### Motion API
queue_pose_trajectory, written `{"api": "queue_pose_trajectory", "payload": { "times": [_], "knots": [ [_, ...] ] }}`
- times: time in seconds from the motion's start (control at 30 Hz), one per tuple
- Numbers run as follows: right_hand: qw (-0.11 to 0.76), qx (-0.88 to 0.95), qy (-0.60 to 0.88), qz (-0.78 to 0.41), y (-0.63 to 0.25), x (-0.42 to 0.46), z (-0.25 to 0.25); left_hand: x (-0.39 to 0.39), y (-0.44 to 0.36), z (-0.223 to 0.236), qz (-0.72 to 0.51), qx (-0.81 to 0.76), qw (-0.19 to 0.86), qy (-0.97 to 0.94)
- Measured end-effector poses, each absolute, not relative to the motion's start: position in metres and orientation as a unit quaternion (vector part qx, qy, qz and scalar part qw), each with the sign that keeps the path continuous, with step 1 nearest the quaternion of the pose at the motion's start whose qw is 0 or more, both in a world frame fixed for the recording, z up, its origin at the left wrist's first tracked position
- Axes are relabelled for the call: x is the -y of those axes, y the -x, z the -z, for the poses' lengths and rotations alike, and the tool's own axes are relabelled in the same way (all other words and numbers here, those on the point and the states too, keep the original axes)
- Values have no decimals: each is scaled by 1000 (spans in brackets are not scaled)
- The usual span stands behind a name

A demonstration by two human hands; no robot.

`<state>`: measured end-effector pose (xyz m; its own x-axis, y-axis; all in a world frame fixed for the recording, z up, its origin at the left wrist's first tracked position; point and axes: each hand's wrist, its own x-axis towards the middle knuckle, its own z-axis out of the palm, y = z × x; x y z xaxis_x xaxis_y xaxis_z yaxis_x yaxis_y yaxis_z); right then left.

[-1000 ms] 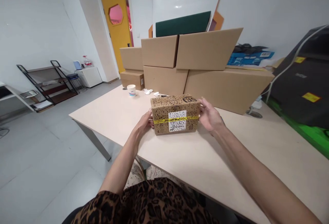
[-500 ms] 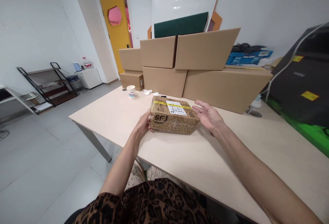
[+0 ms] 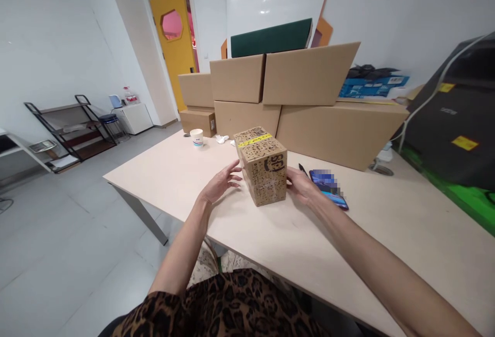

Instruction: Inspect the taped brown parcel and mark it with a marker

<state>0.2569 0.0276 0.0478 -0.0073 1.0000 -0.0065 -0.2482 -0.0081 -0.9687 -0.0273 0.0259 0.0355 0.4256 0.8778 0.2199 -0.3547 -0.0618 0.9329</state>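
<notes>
A small cardboard box [image 3: 268, 180], printed with dark speckles and black letters, is in front of me over the table, one narrow end towards me. Yellow tape crosses its top. My left hand [image 3: 222, 181] is at the box's left side, fingers spread and loosely bent; whether a fingertip touches the cardboard I cannot tell. My right hand [image 3: 303, 186] grips the right side near the close end, its fingertips partly hidden. Just beyond that hand lie a phone [image 3: 334, 195] with a lit, partly blurred screen and a black pen [image 3: 302, 169].
Large cardboard boxes [image 3: 247, 120] are stacked along the back of the table [image 3: 154, 167], with a dark green box [image 3: 270, 38] on top. A paper cup [image 3: 197, 138] and crumpled tissue [image 3: 221, 139] are at the back left. A big black case [image 3: 456, 110] stands on the right.
The box has been turned so that its lettered face has swung from the left to the right front. My left hand has loosened from it, my right has closed in. The phone and pen have come into sight.
</notes>
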Motion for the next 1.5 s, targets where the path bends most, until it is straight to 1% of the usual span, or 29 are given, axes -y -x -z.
{"api": "queue_pose_trajectory", "payload": {
  "times": [0.17, 0.3, 0.43, 0.5, 0.67, 0.73, 0.8, 0.9, 1.0, 1.1, 1.2, 1.37, 1.5],
  "knots": [
    [582, 423, 426, -548, -258, -30, -51, -26, 25, -31, -417, -264, 623, -606],
    [585, 412, 413, -564, -256, -28, -58, -24, 24, -32, -407, -261, 612, -626],
    [661, 415, 387, -491, -256, -16, -77, -23, 22, -33, -409, -275, 611, -620],
    [680, 441, 357, -464, -255, -8, -87, -22, 21, -33, -406, -278, 612, -620],
    [660, 524, 311, -440, -252, 9, -98, -25, 23, -34, -427, -248, 615, -615],
    [665, 527, 316, -425, -249, 11, -96, -25, 23, -36, -438, -228, 619, -610],
    [660, 515, 330, -436, -246, 13, -95, -24, 22, -38, -447, -218, 628, -598],
    [613, 522, 343, -484, -242, 17, -95, -20, 18, -39, -461, -222, 640, -573],
    [583, 581, 322, -467, -239, 24, -94, -17, 16, -40, -470, -226, 641, -563],
    [597, 621, 287, -418, -239, 28, -89, -16, 17, -41, -503, -214, 632, -550],
    [620, 614, 263, -411, -239, 23, -82, -16, 20, -44, -531, -198, 624, -538],
    [655, 577, 277, -402, -243, 10, -76, -17, 22, -45, -516, -182, 623, -559],
    [666, 574, 264, -396, -247, 7, -74, -19, 23, -41, -526, -186, 640, -528]
  ]
}}
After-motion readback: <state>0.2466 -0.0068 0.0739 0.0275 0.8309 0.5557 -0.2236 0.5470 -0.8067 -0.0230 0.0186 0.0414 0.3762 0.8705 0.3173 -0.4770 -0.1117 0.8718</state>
